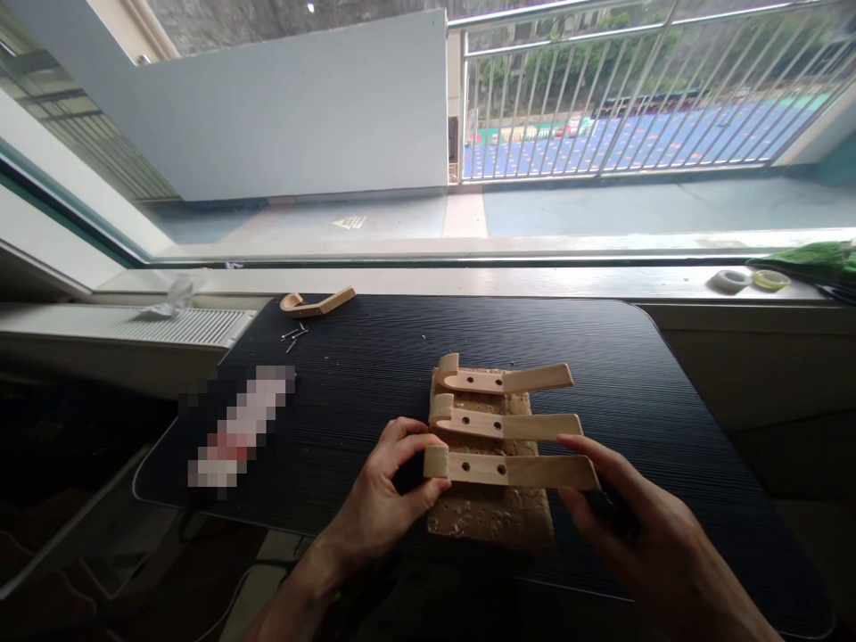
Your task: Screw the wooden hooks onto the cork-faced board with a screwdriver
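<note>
Three pale wooden hooks lie side by side across a rough brown board on the dark table. Each shows two dark holes. My left hand (391, 481) pinches the curled end of the nearest wooden hook (478, 468) between thumb and fingers. At that hook's long straight end, my right hand (629, 508) grips with thumb and fingertips; something dark beneath this hand is too shadowed to make out. Beyond it lie the middle wooden hook (535, 425) and the farthest wooden hook (535, 379), untouched. The board (485, 522) has a pitted surface.
Another wooden hook (321, 305) lies at the table's far left, with several screws (292, 336) close by. A blurred-out item (244, 428) is on the left. Tape rolls (730, 281) and a green item (816, 260) sit on the windowsill. The black table (374, 357) meets the sill.
</note>
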Demonstrator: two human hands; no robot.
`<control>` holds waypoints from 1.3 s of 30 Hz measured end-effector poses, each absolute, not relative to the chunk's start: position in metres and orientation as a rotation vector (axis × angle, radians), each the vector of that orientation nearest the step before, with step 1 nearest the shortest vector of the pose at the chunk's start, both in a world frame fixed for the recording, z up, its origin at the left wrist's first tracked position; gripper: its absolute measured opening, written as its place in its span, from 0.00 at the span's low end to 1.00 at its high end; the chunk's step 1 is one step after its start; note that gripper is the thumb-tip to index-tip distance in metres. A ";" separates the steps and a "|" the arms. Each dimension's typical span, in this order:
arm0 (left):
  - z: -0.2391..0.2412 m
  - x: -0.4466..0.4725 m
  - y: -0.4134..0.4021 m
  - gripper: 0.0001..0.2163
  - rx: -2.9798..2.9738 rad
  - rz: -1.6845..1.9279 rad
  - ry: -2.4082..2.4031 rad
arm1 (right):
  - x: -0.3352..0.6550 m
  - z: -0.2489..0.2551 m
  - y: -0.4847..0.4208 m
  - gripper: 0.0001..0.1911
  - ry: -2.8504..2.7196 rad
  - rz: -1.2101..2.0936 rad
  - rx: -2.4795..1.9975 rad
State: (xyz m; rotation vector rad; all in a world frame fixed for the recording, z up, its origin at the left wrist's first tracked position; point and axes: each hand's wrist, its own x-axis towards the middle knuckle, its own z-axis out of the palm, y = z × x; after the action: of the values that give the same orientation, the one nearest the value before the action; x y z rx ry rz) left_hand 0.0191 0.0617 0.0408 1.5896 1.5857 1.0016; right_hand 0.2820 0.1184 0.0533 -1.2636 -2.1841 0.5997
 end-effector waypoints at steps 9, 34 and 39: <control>0.042 0.022 0.059 0.15 1.595 1.045 1.591 | 0.298 0.065 0.114 0.26 -2.124 0.566 -1.392; 0.043 0.016 0.052 0.23 1.570 1.034 1.530 | 0.284 0.057 0.115 0.15 -2.154 0.457 -1.110; 0.048 -0.008 0.045 0.16 1.564 1.353 1.768 | 0.293 0.055 0.115 0.24 -2.141 0.444 -1.275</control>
State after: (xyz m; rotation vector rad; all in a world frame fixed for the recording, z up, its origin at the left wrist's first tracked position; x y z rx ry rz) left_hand -0.0082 0.0446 0.0482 1.5640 1.7679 1.3526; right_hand 0.2928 0.1150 0.0553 -1.2746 -2.1413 0.4438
